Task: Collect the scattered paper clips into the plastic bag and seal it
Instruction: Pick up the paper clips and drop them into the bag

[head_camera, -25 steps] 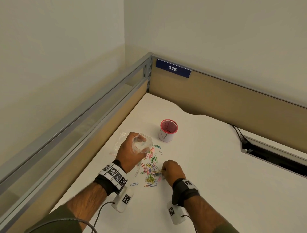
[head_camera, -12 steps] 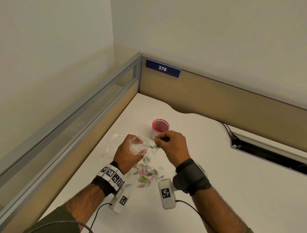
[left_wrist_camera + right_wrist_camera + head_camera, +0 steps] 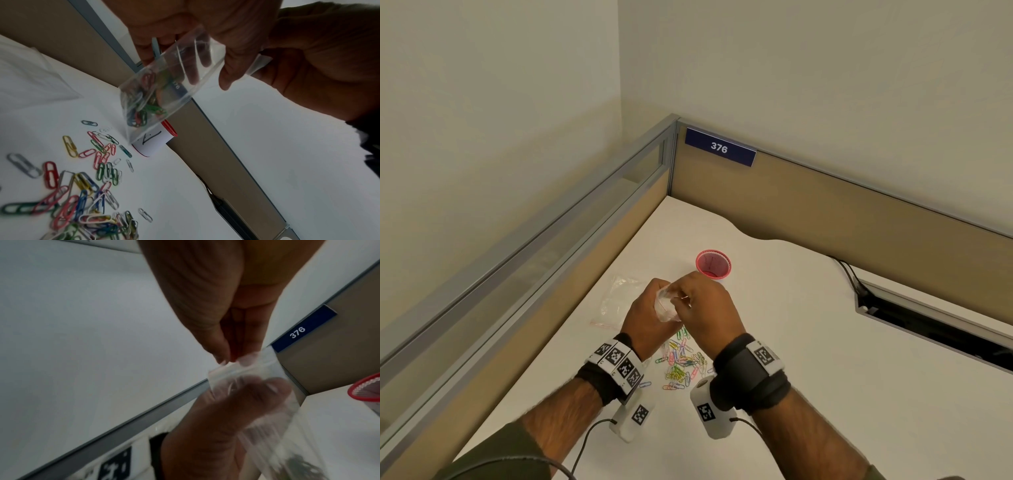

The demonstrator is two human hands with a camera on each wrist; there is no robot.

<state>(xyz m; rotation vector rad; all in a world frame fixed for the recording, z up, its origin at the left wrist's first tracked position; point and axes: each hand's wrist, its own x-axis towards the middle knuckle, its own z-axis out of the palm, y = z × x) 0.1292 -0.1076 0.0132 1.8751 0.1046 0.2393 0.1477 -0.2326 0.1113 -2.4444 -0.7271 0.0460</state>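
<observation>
My left hand (image 3: 650,310) holds a small clear plastic bag (image 3: 667,310) above the desk, its mouth up. In the left wrist view the bag (image 3: 164,84) hangs tilted with several coloured clips at its bottom. My right hand (image 3: 688,298) hovers over the bag's mouth, fingers pinched together. A blue paper clip (image 3: 156,47) sits between those fingertips at the opening. Loose paper clips (image 3: 681,363) lie in a heap on the white desk under both hands, also seen as paper clips (image 3: 82,186) in the left wrist view.
A red mesh cup (image 3: 713,263) with a white label stands just behind the hands. A second clear plastic bag (image 3: 619,298) lies flat on the desk to the left. Partition walls close the left and back; a cable slot (image 3: 928,325) opens at the right.
My right hand rose from the clip heap with a clip and moved left to the bag's mouth. The left hand kept the bag held up.
</observation>
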